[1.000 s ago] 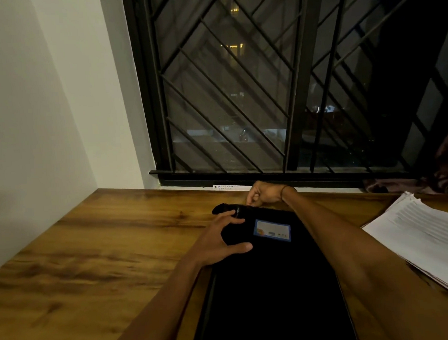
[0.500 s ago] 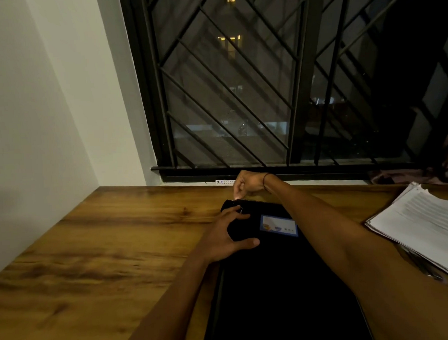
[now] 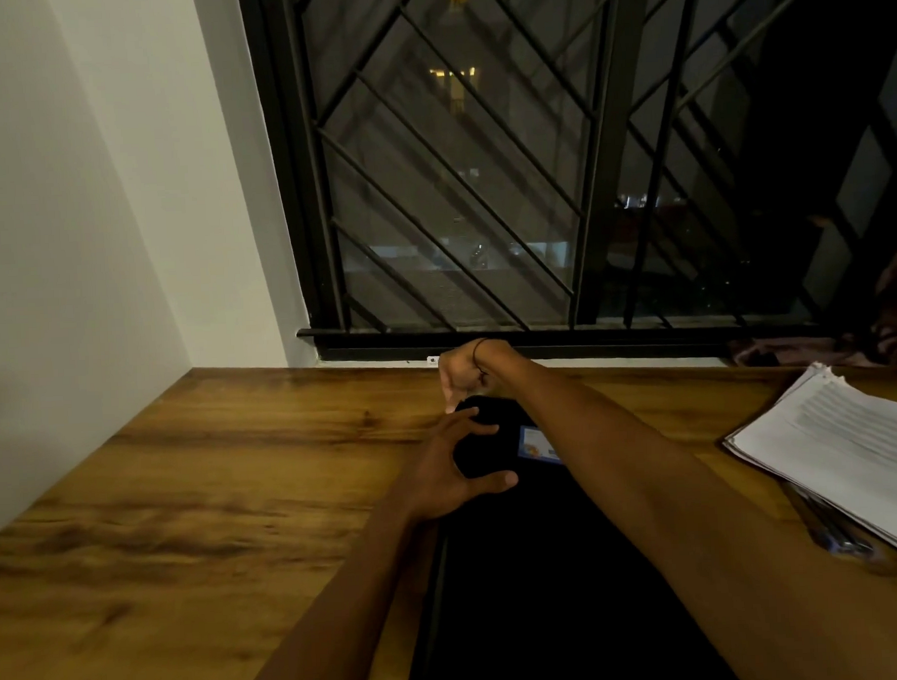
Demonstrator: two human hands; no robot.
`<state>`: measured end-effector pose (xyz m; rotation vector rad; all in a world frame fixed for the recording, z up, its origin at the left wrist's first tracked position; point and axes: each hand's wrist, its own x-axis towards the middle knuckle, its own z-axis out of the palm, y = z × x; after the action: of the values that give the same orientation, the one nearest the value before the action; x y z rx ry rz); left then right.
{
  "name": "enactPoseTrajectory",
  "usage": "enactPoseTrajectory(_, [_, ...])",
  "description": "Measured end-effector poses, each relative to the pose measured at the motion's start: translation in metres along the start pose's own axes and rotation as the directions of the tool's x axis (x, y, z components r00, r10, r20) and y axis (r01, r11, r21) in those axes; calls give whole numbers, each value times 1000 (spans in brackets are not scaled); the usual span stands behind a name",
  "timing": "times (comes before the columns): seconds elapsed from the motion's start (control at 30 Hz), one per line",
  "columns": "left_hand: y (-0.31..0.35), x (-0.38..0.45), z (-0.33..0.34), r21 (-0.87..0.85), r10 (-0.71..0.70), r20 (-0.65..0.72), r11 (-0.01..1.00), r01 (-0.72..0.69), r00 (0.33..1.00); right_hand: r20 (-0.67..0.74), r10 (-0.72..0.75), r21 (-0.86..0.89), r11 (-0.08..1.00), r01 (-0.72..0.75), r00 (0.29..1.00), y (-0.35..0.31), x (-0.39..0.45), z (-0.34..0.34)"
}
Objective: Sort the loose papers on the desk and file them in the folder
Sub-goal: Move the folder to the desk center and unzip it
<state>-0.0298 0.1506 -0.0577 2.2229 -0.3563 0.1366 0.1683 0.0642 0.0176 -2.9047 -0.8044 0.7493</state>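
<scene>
My black folder (image 3: pixel 550 592) lies flat on the wooden desk (image 3: pixel 212 504), long side running away from me toward the window (image 3: pixel 532 182), and both my hands are up at its far end. My left hand (image 3: pixel 455 475) sits on the far left corner, fingers spread and curved over the cover, thumb stretched out along the near side, pressing it down. My right hand (image 3: pixel 463 375) reaches across over the folder to that same far edge, wrist bent, fingers bunched and pointing down at the corner (there's a thin dark band round the wrist); it looks like a pinch on something small at the edge, but the folder is so dark there I can't tell what. A small blue label (image 3: pixel 536 444) shows on the cover just beside my right forearm. Over on the right, well apart from the folder, the loose papers (image 3: pixel 841 446) lie in a white stack on the desk.
</scene>
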Motion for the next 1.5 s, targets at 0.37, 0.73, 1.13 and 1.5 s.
enactPoseTrajectory(0.37, [1,-1,1,9,-23,3,1000,23,1000,-88,-56,-311,950,26,995,-23,-24,4])
enactPoseTrajectory(0.73, [-2,1,2,15,-30,16,999,30,999,-289,-93,-107,992,64,953,-33,-26,6])
enactPoseTrajectory(1.13, [1,-1,0,27,-47,21,999,47,999,-336,-37,51,997,57,941,-24,-25,3])
enactPoseTrajectory(1.5, [-1,-1,1,-25,-10,-12,1000,10,1000,-372,17,118,993,29,928,10,-38,15])
